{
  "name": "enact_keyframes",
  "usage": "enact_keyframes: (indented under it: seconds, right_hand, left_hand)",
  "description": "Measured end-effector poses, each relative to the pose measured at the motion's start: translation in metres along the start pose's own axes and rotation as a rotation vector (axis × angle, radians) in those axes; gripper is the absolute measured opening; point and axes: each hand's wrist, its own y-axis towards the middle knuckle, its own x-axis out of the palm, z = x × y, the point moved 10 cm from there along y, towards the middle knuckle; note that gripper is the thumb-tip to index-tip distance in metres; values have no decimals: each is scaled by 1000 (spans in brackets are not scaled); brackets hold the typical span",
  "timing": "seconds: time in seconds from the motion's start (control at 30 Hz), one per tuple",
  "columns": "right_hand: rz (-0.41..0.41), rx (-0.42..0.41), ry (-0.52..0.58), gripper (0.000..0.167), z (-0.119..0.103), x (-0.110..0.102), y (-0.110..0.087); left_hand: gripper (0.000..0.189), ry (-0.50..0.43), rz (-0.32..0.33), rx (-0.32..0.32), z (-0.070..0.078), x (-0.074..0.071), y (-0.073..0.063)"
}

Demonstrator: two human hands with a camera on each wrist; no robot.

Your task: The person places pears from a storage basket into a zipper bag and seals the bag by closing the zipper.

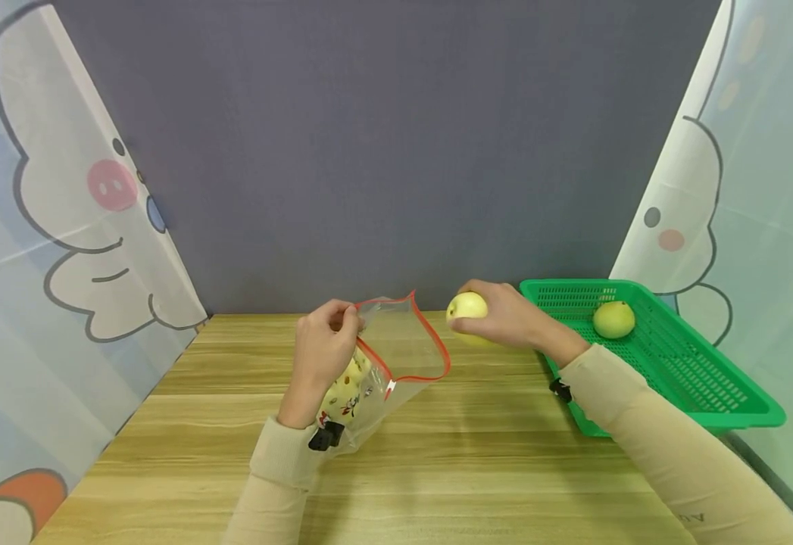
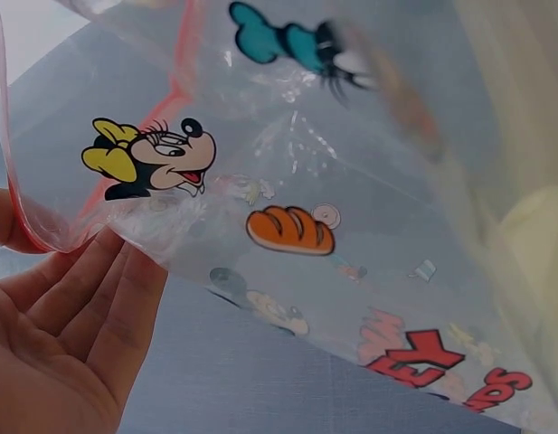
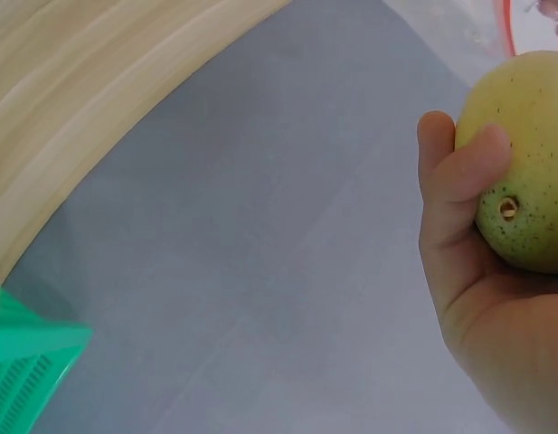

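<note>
Left hand [image 1: 323,341] pinches the red zip rim of a clear plastic bag [image 1: 406,341]; right hand [image 1: 505,314] grips a yellow-green fruit [image 1: 466,306] near the bag's mouth. Fruit: rounded, smooth, speckled; probably firm but bruisable, so cup the widest part. Bag: thin, floppy, likely slick; best held at the rim. Second fruit [image 1: 614,321] sits in a perforated green basket [image 1: 744,418].
</note>
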Motion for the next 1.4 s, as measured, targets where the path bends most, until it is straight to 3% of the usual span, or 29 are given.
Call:
enact_keyframes:
  seconds: [0.33, 0.73, 1.4]
  right_hand:
    - [56, -57, 17, 42, -19, -1, -1]
    - [128, -147, 142, 39, -44, 2, -6]
    - [18, -190, 181, 40, -53, 30, -6]
  left_hand:
    - [22, 0, 1, -9, -2, 1, -1]
    - [23, 2, -5, -11, -1, 1, -1]
    - [22, -1, 1, -5, 0, -1, 0]
